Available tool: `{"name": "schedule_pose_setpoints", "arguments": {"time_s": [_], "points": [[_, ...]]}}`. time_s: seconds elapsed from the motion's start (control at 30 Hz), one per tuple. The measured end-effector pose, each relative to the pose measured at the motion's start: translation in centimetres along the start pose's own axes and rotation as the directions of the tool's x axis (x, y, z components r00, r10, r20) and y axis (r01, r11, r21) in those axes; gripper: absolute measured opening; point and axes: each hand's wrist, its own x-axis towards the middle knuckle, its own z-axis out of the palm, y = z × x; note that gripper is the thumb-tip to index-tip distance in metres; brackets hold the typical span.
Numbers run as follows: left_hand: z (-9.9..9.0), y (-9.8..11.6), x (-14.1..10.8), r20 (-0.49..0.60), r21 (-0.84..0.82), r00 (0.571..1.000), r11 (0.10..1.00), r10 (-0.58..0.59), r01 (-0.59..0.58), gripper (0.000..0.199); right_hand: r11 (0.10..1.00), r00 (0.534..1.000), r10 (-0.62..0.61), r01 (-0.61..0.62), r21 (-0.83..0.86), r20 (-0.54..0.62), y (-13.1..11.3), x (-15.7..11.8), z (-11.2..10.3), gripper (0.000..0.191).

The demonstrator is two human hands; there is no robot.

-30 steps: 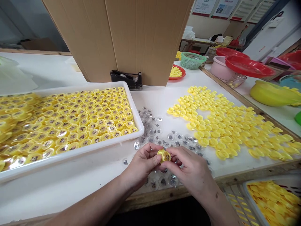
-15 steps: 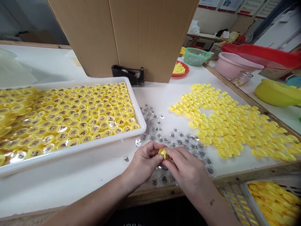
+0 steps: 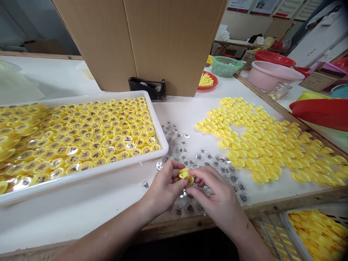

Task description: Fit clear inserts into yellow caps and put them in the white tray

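Pinching a small round yellow plastic cap [image 3: 186,176] by its rim between them, the left hand [image 3: 165,188] and right hand [image 3: 219,194] hold it just above scattered clear plastic discs [image 3: 224,168], and it looks light, stiff and slightly slick, best held by that edge.

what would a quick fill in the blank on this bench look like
The left hand and right hand pinch one ____ round plastic piece.
The clear discs lie ____ the white plastic tray and the loose yellow pieces.
The tape dispenser is ____.
The mesh basket is ____.

yellow; between; black; green
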Motion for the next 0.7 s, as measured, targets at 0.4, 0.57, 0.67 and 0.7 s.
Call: {"name": "schedule_pose_setpoints", "arguments": {"time_s": [0.4,0.57,0.67,0.7], "points": [[-0.5,-0.4,0.1,-0.032,0.36,0.982,0.919,0.184,-0.161,0.02,0.812,0.948,0.295,-0.313,0.492,0.116,1.8,-0.8,0.5,0.013],[-0.5,0.5,-0.6,0.039,0.689,0.933,0.666,0.358,-0.284,0.012,0.786,0.952,0.292,-0.295,0.543,0.094,1.6,-1.5,1.0,0.015],[-0.6,0.7,-0.7,0.055,0.712,0.935,0.642,0.35,-0.283,0.012,0.802,0.957,0.283,-0.273,0.532,0.064,1.5,-1.5,1.5,0.012],[-0.6,0.8,-0.7,0.048,0.716,0.941,0.646,0.336,-0.267,0.011,0.799,0.954,0.292,-0.279,0.533,0.062,1.4,-1.4,1.7,0.011]]}}
